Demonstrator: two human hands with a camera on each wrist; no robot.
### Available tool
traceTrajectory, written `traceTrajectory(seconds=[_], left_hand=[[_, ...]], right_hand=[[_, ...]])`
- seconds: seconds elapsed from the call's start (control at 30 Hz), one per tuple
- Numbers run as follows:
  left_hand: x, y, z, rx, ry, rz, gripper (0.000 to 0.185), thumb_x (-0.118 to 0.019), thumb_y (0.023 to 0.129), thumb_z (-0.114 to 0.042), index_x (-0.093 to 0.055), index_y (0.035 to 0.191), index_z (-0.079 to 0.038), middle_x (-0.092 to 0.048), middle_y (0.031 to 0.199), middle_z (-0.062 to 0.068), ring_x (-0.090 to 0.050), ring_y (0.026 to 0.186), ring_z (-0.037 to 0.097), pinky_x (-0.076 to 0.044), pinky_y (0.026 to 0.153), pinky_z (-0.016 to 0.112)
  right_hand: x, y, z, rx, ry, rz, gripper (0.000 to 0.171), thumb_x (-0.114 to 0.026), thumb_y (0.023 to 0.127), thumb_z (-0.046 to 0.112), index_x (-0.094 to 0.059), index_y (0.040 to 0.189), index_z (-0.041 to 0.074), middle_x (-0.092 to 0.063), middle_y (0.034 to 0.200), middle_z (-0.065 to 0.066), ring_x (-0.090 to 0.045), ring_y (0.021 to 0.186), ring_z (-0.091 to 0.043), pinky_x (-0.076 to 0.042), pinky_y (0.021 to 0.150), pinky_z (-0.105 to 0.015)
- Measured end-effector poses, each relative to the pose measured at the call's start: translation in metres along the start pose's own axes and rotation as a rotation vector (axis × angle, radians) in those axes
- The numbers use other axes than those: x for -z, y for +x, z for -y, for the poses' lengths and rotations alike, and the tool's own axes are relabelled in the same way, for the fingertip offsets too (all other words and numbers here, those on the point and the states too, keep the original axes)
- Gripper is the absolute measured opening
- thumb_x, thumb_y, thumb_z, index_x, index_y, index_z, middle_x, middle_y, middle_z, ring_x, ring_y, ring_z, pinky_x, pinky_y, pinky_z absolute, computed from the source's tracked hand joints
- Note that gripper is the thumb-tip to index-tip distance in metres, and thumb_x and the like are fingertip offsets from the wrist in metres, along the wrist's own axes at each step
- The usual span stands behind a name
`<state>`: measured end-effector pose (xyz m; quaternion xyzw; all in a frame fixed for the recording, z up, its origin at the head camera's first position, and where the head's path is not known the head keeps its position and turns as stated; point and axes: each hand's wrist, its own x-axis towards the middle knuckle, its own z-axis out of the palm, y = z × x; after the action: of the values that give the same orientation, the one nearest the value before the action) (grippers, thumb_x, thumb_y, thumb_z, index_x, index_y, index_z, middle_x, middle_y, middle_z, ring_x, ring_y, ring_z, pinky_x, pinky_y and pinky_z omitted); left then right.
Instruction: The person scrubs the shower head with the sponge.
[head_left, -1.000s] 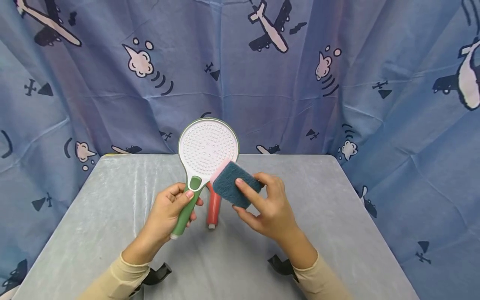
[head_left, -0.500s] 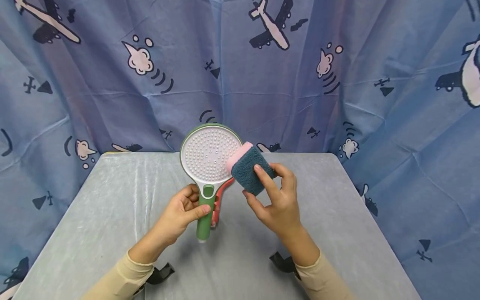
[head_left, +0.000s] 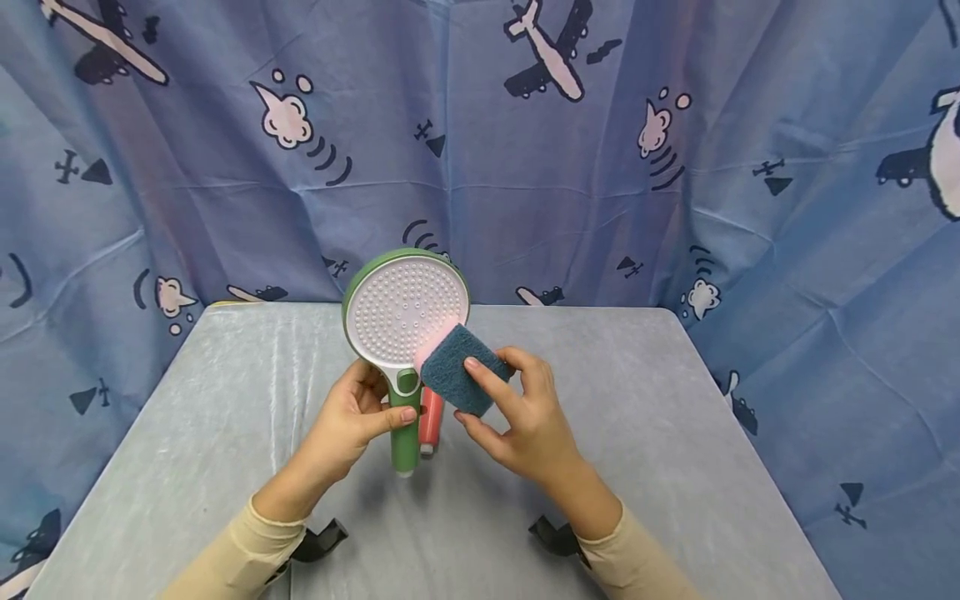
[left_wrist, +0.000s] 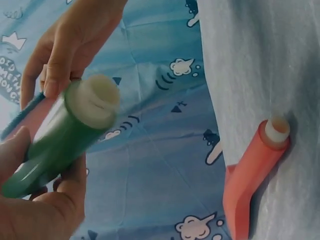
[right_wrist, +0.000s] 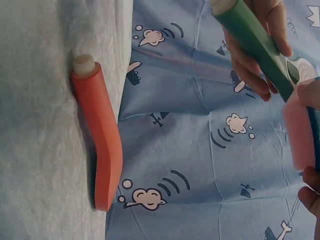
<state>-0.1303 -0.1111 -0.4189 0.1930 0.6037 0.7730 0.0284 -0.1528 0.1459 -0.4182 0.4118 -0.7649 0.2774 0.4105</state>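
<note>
No brand, label or writing can be read on anything here. The left hand (head_left: pixel 356 421) grips the green handle of a green shower head (head_left: pixel 405 310), held upright above the table, its white nozzle face toward the camera. The right hand (head_left: pixel 525 417) pinches a dark green scouring sponge (head_left: pixel 459 377) with a pink back against the face's lower edge. A red shower head (right_wrist: pixel 100 145) lies on the grey velvety table cover (head_left: pixel 225 433). A blue aeroplane-print curtain (head_left: pixel 675 167) hangs behind.

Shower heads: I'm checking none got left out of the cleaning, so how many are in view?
2. The green shower head is held upright by the left hand while the right hand presses a sponge to it. The red shower head lies on the table behind.
</note>
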Motion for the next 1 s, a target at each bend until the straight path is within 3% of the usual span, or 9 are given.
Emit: traceTrajectory(seconds=[0.2,0.33,0.43,0.6,0.73,0.87,1.0], left_hand=[[0.000,0.000,-0.005,0.012,0.118,-0.071,0.058,-0.075,0.083,0.013,-0.050,0.133,-0.002,-0.063,0.120,0.001,-0.062,0.104,0.015,-0.056,0.089,0.024],[0.001,-0.002,-0.013,-0.024,0.168,-0.100,0.071,-0.076,0.084,0.010,-0.043,0.145,-0.003,-0.059,0.132,0.004,-0.061,0.116,0.015,-0.054,0.095,0.023],[0.004,-0.004,-0.019,-0.035,0.149,-0.107,0.074,-0.073,0.088,0.007,-0.036,0.151,-0.006,-0.054,0.138,0.005,-0.061,0.121,0.014,-0.055,0.096,0.025],[0.009,-0.007,-0.025,-0.046,0.105,-0.112,0.046,-0.060,0.096,0.004,-0.051,0.140,-0.006,-0.067,0.121,0.001,-0.067,0.104,0.011,-0.059,0.088,0.027],[0.014,-0.004,-0.029,-0.012,0.177,-0.131,0.035,-0.061,0.097,0.002,-0.060,0.132,-0.004,-0.072,0.113,-0.003,-0.069,0.099,0.010,-0.059,0.086,0.027],[0.016,-0.004,-0.036,0.037,0.228,-0.145,0.054,-0.069,0.092,0.006,-0.050,0.142,0.002,-0.068,0.121,0.004,-0.070,0.103,0.011,-0.060,0.086,0.027],[0.017,-0.005,-0.044,0.056,0.231,-0.143,0.073,-0.073,0.086,0.011,-0.040,0.150,0.001,-0.060,0.130,0.013,-0.068,0.108,0.013,-0.061,0.085,0.027]], right_hand=[[-0.002,-0.001,0.001,0.019,-0.022,0.017,0.052,-0.070,0.095,0.035,-0.060,0.141,0.013,-0.054,0.125,-0.026,-0.054,0.106,-0.036,-0.045,0.085,-0.050],[-0.003,0.000,0.001,0.046,-0.041,0.029,0.051,-0.072,0.093,0.033,-0.061,0.140,0.015,-0.055,0.124,-0.025,-0.055,0.103,-0.035,-0.044,0.082,-0.048],[-0.003,0.001,0.002,0.075,-0.058,0.040,0.050,-0.073,0.092,0.030,-0.063,0.139,0.016,-0.056,0.123,-0.024,-0.055,0.103,-0.034,-0.044,0.080,-0.048],[-0.002,-0.001,0.001,0.088,-0.069,0.063,0.052,-0.074,0.088,0.024,-0.064,0.138,0.016,-0.056,0.123,-0.023,-0.055,0.103,-0.034,-0.044,0.080,-0.049],[-0.001,-0.004,0.001,0.082,-0.087,0.081,0.054,-0.075,0.086,0.023,-0.064,0.138,0.017,-0.057,0.123,-0.023,-0.055,0.101,-0.035,-0.044,0.081,-0.050],[-0.001,-0.004,0.000,0.097,-0.115,0.090,0.055,-0.076,0.085,0.023,-0.064,0.139,0.018,-0.057,0.124,-0.023,-0.056,0.100,-0.035,-0.044,0.082,-0.050],[-0.001,-0.001,0.000,0.110,-0.124,0.095,0.061,-0.080,0.081,0.022,-0.063,0.140,0.019,-0.057,0.125,-0.024,-0.056,0.100,-0.035,-0.044,0.082,-0.049]])
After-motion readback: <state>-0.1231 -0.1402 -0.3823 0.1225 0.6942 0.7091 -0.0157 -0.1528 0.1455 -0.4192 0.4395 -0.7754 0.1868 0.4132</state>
